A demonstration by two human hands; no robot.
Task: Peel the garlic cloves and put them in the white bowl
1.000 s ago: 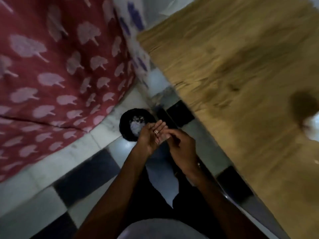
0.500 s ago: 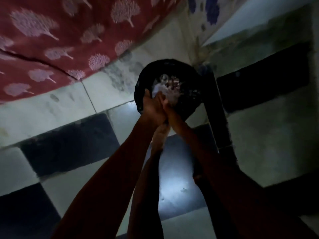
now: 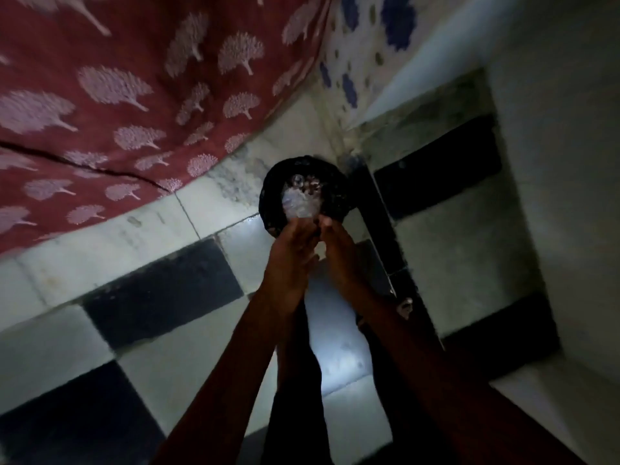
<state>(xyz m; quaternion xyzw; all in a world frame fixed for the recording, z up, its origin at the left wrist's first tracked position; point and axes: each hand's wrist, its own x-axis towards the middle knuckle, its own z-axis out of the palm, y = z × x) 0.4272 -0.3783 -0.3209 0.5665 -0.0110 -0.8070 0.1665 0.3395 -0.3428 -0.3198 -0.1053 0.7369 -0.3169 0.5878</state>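
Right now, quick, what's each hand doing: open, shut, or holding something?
Left hand: at the round black bin, grip cannot be told.
Right hand: beside it, cannot be told either.

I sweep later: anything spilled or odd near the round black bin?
Nothing stands out. The pale scraps lie inside the round black bin, none visible on the checkered tile floor. The left hand and right hand are at its near rim.
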